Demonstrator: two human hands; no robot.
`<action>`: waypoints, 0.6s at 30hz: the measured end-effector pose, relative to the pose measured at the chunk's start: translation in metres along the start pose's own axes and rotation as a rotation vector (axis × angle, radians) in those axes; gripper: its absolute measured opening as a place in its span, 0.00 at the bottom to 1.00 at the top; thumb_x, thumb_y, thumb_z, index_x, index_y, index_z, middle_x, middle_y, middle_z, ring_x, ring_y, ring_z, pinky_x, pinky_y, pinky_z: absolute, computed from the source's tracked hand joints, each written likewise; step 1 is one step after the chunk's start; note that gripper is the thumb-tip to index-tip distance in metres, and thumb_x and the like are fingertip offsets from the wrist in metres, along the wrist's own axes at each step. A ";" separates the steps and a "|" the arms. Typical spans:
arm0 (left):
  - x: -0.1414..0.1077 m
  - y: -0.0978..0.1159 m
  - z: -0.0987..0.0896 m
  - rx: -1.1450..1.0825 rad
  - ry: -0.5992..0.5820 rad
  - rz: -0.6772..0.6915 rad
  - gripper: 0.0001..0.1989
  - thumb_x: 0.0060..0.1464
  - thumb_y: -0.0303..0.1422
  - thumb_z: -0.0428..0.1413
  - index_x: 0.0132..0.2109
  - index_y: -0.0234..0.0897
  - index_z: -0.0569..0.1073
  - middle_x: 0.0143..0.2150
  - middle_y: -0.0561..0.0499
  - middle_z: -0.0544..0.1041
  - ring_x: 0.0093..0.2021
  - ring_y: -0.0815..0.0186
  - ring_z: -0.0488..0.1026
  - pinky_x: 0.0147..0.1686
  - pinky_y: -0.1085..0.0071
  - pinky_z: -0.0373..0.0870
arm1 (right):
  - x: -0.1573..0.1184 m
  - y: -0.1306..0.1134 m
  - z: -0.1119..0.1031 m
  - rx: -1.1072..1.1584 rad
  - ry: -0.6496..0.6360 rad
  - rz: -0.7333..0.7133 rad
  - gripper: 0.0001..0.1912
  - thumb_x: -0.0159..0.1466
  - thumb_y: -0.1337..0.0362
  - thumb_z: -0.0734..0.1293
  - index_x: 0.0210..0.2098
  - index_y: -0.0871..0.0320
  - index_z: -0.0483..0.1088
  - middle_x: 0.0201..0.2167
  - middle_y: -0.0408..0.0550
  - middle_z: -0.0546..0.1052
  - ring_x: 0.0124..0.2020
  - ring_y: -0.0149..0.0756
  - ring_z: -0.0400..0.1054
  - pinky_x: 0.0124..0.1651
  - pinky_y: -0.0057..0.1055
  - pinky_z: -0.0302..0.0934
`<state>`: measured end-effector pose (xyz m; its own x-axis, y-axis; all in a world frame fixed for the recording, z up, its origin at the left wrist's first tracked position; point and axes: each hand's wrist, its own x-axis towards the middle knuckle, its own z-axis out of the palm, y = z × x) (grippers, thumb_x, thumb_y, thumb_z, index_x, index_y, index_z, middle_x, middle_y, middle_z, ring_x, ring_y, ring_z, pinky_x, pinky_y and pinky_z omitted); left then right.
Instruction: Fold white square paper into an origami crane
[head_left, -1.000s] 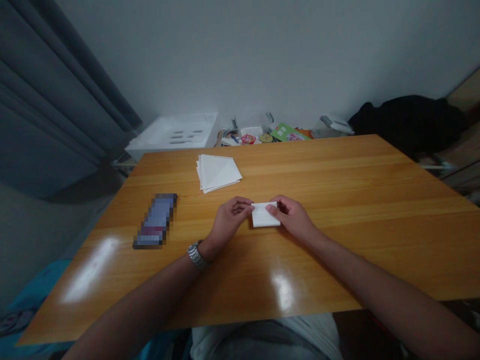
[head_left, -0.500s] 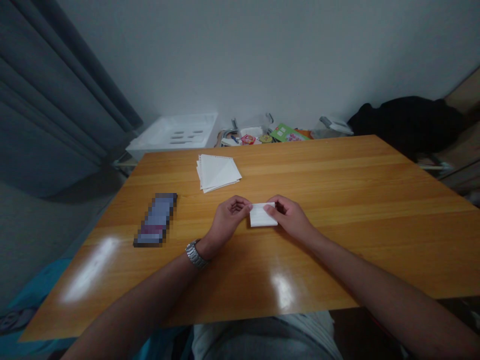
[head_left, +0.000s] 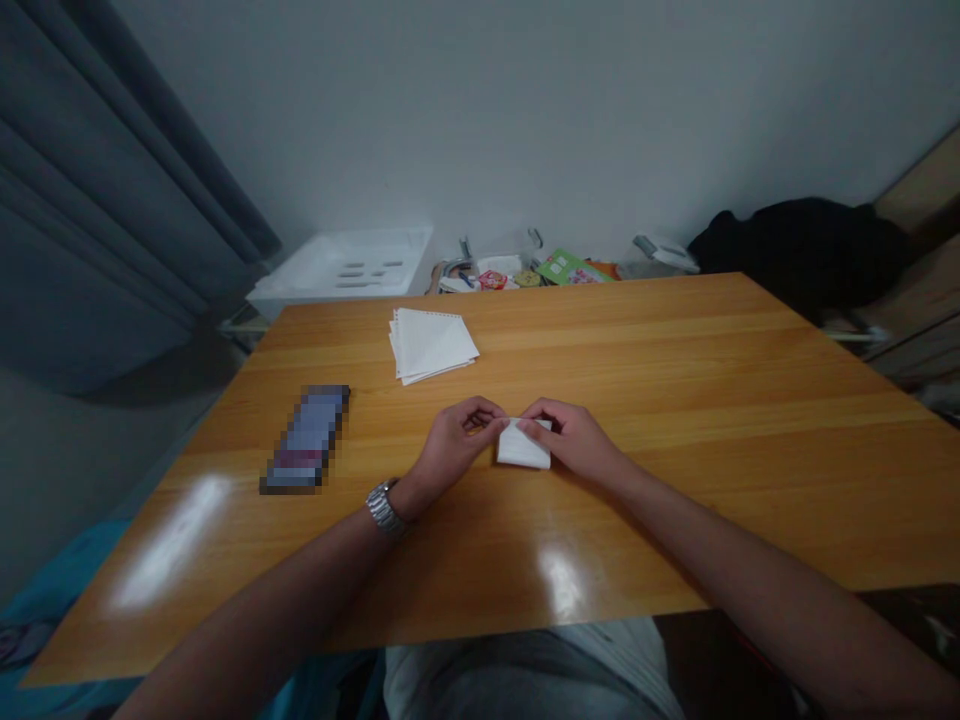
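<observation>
A small folded piece of white paper (head_left: 523, 449) is held between my two hands over the middle of the table. My left hand (head_left: 466, 437), with a metal watch (head_left: 385, 507) on its wrist, pinches the upper left corner. At the upper right, my right hand (head_left: 571, 437) grips the same paper, its thumb lying on top and its fingers behind. The fingertips behind the paper are partly hidden. Beyond my left hand lies a loose stack of white sheets (head_left: 435, 345) with punched edges.
A phone (head_left: 307, 440) with a blurred screen lies on the wooden table (head_left: 712, 400) at left. Past the far edge are a white plastic tray (head_left: 360, 260), a green booklet (head_left: 570, 268) and small clutter. A black cloth (head_left: 802, 250) sits at far right, a grey curtain (head_left: 112, 180) at left.
My hands have come slightly closer together along the paper's top edge. The paper has shifted a little nearer to me and tilted slightly. The view has moved a little.
</observation>
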<state>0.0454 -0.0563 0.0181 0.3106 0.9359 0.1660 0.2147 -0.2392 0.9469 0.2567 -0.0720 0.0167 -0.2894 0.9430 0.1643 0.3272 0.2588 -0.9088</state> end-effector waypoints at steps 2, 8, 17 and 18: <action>0.000 0.000 0.002 -0.055 0.026 -0.025 0.11 0.56 0.39 0.63 0.37 0.35 0.77 0.34 0.48 0.80 0.34 0.66 0.77 0.36 0.71 0.75 | 0.001 0.000 0.000 -0.007 0.017 -0.006 0.11 0.67 0.55 0.66 0.35 0.56 0.75 0.31 0.45 0.77 0.31 0.35 0.68 0.35 0.30 0.59; -0.001 0.002 0.003 -0.120 0.020 -0.071 0.12 0.54 0.40 0.64 0.38 0.34 0.77 0.36 0.48 0.81 0.35 0.65 0.78 0.37 0.70 0.76 | 0.002 0.004 -0.001 -0.011 0.117 -0.001 0.13 0.67 0.53 0.66 0.34 0.55 0.73 0.29 0.44 0.75 0.30 0.35 0.67 0.33 0.30 0.58; -0.002 0.004 -0.002 -0.041 -0.014 -0.050 0.11 0.57 0.38 0.61 0.37 0.34 0.76 0.32 0.49 0.79 0.32 0.67 0.75 0.32 0.73 0.72 | -0.002 -0.001 0.003 -0.018 0.071 0.003 0.12 0.67 0.54 0.66 0.35 0.56 0.74 0.30 0.44 0.76 0.31 0.34 0.68 0.33 0.29 0.59; -0.002 0.004 -0.004 -0.015 -0.029 -0.036 0.10 0.57 0.38 0.60 0.37 0.34 0.76 0.33 0.49 0.79 0.33 0.67 0.75 0.33 0.73 0.72 | -0.003 -0.001 0.003 -0.011 0.058 0.005 0.12 0.67 0.54 0.66 0.35 0.56 0.74 0.30 0.44 0.77 0.31 0.35 0.68 0.34 0.29 0.59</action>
<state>0.0420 -0.0580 0.0232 0.3295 0.9360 0.1240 0.2122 -0.2014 0.9562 0.2547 -0.0754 0.0160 -0.2355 0.9547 0.1821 0.3384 0.2562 -0.9054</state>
